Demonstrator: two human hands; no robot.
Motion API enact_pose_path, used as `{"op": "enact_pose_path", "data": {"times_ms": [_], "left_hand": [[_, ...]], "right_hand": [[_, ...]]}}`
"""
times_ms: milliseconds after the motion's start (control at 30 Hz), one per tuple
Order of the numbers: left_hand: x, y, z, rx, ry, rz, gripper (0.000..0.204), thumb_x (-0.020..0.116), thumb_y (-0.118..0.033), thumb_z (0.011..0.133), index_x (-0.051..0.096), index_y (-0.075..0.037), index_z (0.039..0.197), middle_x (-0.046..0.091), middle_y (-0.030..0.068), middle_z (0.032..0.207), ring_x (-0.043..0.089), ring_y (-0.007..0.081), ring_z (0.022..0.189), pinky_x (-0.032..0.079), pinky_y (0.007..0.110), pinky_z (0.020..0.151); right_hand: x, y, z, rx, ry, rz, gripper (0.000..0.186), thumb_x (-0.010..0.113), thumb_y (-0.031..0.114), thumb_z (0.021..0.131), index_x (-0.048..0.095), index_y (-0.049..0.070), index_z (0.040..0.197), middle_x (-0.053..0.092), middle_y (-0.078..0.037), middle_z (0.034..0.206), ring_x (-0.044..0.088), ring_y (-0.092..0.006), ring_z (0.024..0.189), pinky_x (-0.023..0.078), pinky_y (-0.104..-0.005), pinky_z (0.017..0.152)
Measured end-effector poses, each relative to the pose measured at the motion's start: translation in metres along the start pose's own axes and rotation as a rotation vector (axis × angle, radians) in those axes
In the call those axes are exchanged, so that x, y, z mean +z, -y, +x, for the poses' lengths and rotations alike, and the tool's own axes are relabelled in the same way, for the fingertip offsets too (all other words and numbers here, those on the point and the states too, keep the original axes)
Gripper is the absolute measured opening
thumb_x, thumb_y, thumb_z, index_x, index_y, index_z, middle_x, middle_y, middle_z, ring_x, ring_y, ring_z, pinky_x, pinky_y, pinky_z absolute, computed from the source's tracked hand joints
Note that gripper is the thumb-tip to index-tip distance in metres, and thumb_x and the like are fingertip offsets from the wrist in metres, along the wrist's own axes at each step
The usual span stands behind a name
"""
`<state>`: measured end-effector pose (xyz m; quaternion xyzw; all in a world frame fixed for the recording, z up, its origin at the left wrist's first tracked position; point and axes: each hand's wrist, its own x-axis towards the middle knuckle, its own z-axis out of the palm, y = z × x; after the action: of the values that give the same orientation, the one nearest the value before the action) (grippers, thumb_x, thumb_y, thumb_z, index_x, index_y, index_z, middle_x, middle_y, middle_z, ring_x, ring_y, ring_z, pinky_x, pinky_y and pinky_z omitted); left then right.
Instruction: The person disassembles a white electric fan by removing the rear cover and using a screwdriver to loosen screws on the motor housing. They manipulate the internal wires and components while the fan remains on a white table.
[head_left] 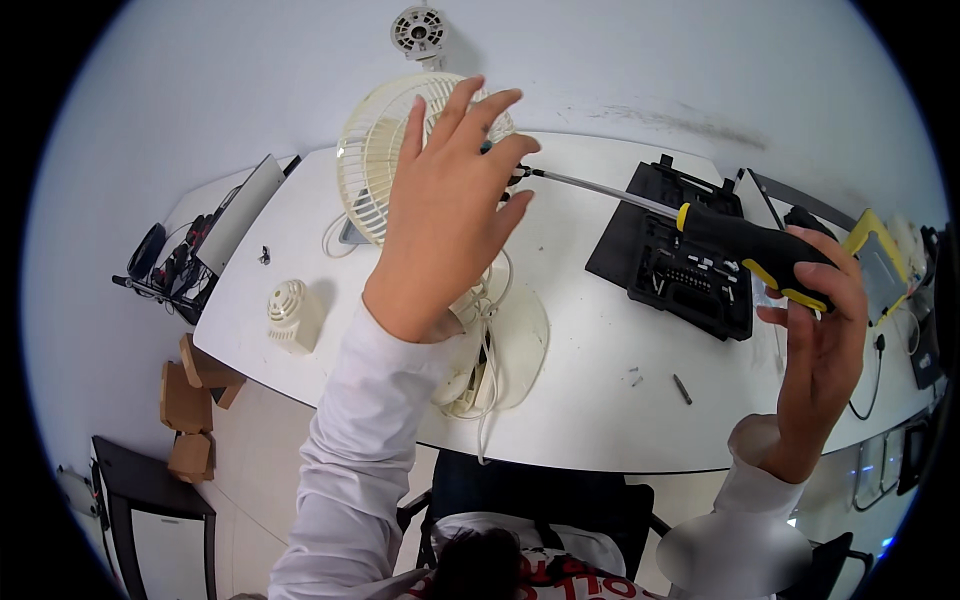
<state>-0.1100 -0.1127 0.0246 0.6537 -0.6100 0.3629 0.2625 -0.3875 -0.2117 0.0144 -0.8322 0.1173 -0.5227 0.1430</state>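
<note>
A cream desk fan stands on the white table, with its wire cage [358,185] tipped up at the back and its base [525,335] nearer me. In front of the cage, my left hand [440,200] is raised with the fingers spread and hides the fan's middle. My right hand [832,335] grips the black and yellow handle of a long screwdriver [720,238]. Its shaft points left to a small dark part [518,174] beside my left fingers; whether the tip touches it I cannot tell. A white cord [489,345] hangs in loops over the base.
An opened black tool case [690,290] with bits lies on the right. Near it are a dark loose bit [682,389] and tiny screws [636,376]. A cream vented cover [291,318] stands left on the table [590,430]. Cardboard boxes [187,400] sit on the floor.
</note>
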Motion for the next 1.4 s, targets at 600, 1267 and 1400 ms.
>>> {"op": "enact_pose_path", "data": {"times_ms": [600,1267,1400], "left_hand": [[0.037,-0.002,0.0,-0.052,-0.176,0.077,0.008,0.073,-0.008,0.071,0.065,-0.011,0.072,0.064,-0.0039,0.111,0.049,0.0253,0.122,0.03,0.052,0.106],[0.045,-0.009,-0.006,0.084,-0.235,0.065,0.019,0.076,-0.008,0.067,0.058,-0.008,0.073,0.067,-0.0014,0.096,0.059,0.0235,0.099,0.043,0.042,0.091],[0.044,-0.008,-0.003,0.071,-0.225,-0.039,0.022,0.077,-0.008,0.065,0.058,-0.01,0.074,0.064,-0.0021,0.095,0.057,0.0229,0.101,0.04,0.046,0.094]], "right_hand": [[-0.007,-0.005,-0.002,-0.223,0.001,-0.229,0.013,0.056,0.003,0.088,0.062,0.009,0.098,0.06,-0.019,0.118,0.056,-0.0326,0.115,0.057,-0.0344,0.079],[-0.082,-0.076,-0.104,0.303,-0.484,-0.185,0.015,0.057,0.021,0.094,0.062,0.014,0.106,0.058,-0.016,0.125,0.059,-0.0286,0.113,0.055,-0.0373,0.088],[-0.077,-0.08,-0.111,0.351,-0.46,-0.146,0.013,0.058,0.021,0.093,0.062,0.014,0.104,0.059,-0.016,0.124,0.06,-0.0272,0.112,0.055,-0.0356,0.088]]}}
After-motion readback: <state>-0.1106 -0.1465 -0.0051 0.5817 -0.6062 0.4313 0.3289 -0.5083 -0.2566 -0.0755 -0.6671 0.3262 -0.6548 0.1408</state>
